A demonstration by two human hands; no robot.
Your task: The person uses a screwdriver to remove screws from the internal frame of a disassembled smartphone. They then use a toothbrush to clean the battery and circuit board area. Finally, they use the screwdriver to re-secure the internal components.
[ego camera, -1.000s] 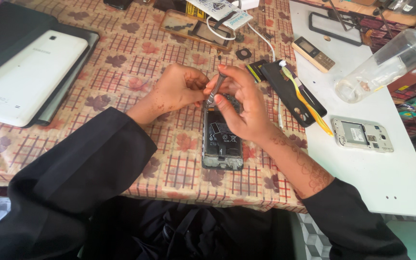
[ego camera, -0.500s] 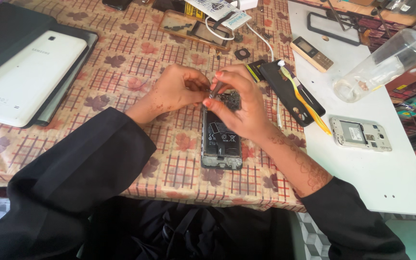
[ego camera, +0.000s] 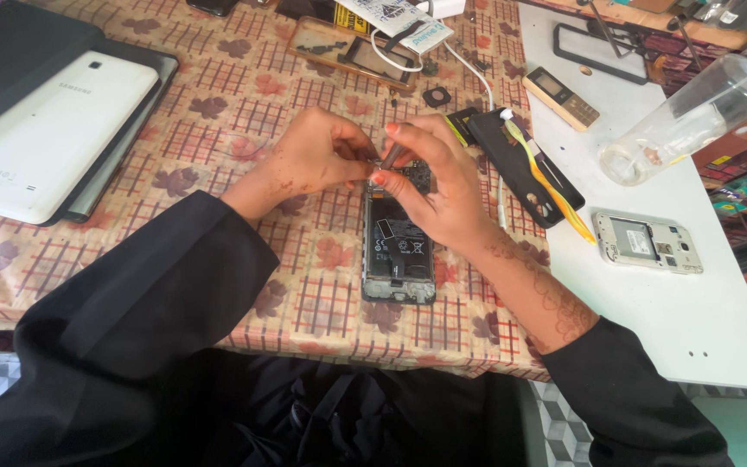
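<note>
Leftmost, a white tablet [ego camera: 41, 138] lies face down on a dark case, clear of the work area on the table [ego camera: 218, 112] with its checked leaf-pattern cloth. The left hand [ego camera: 309, 160] is curled nearly closed, fingertips pinched at the top edge of the opened phone [ego camera: 398, 246], apparently steadying it. The phone lies flat, back cover off, internals facing up, just below both hands. The right hand [ego camera: 438, 186] is closed around a slim metal tool [ego camera: 388, 158], held upright at the phone's top end; a pinch grip of this kind suits fine control. Beside it, a black back cover [ego camera: 520, 164] carries a yellow pry tool [ego camera: 555, 186], kept within reach. Farther right, a second opened phone [ego camera: 648, 242] and a clear bottle [ego camera: 693, 112] rest on a white board [ego camera: 650, 329].
</note>
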